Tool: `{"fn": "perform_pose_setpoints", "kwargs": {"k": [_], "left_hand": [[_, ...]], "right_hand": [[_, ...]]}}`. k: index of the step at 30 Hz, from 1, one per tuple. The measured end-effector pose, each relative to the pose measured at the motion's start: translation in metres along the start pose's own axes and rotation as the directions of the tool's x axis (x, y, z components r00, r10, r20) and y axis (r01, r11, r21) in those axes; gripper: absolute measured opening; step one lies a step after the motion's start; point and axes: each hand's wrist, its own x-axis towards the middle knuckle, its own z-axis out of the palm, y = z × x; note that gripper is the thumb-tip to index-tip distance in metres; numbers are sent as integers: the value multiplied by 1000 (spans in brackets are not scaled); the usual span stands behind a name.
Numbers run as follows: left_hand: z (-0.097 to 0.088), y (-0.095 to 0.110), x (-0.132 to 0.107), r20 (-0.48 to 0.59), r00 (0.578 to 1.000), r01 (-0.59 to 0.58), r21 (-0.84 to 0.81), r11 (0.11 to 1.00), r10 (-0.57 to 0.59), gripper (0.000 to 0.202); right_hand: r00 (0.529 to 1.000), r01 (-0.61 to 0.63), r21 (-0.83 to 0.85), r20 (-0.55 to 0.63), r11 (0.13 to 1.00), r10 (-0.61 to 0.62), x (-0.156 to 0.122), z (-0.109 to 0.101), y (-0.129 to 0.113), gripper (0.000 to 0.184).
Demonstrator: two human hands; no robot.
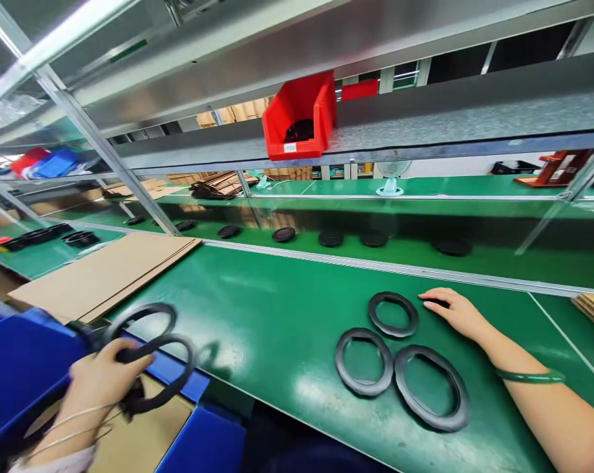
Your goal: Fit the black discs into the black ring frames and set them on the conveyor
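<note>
My left hand (102, 374) is closed around black rings (181, 374), held up over a blue bin at the lower left; at least two show, somewhat blurred. My right hand (452, 314) rests at the green tabletop with its thumb and fingers slightly apart and nothing visibly held. Just left of it lies a black ring (393, 315), not touching the fingertips. Two more rings lie flat nearer to me: one to the left (364, 362), and a larger one (432, 389) to its right.
The blue bin (218, 433) stands against the green table (267, 309). Cardboard sheets (110, 269) lie at the left. Behind a metal rail, several black round parts (284, 234) line a green strip. A red bin (299, 118) sits on the overhead shelf (425, 125).
</note>
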Motion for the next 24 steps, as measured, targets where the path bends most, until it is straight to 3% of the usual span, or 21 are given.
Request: {"fn": "perform_pose_setpoints", "kwargs": {"k": [3, 7, 11, 14, 17, 19, 22, 24], "left_hand": [[26, 85, -16, 103, 962, -246, -64, 967, 251, 38], [71, 184, -41, 224, 841, -467, -159, 870, 492, 65], [88, 260, -65, 290, 731, -575, -224, 787, 618, 78], [90, 302, -82, 292, 663, -632, -273, 725, 689, 83], [93, 328, -99, 277, 603, -672, -329, 663, 748, 96], [92, 333, -109, 261, 558, -694, -374, 615, 788, 107], [83, 319, -121, 184, 515, -712, -452, 537, 837, 113], [73, 293, -123, 94, 540, -705, -493, 510, 836, 105]], "right_hand": [[1000, 7, -4, -2, 1000, -7, -3, 1, 2, 54], [1000, 21, 2, 4, 1000, -21, -6, 0, 2, 51], [1000, 7, 31, 21, 1000, -7, -6, -3, -1, 48], [999, -19, 50, 34, 999, 17, -5, -5, -3, 48], [998, -42, 61, 41, 997, 40, -3, -7, -5, 49], [998, -49, 71, 43, 996, 46, -2, -10, -4, 50], [997, -52, 80, 55, 995, 48, -8, -16, 5, 52], [998, -44, 63, 57, 997, 40, -14, -20, 14, 49]]}}
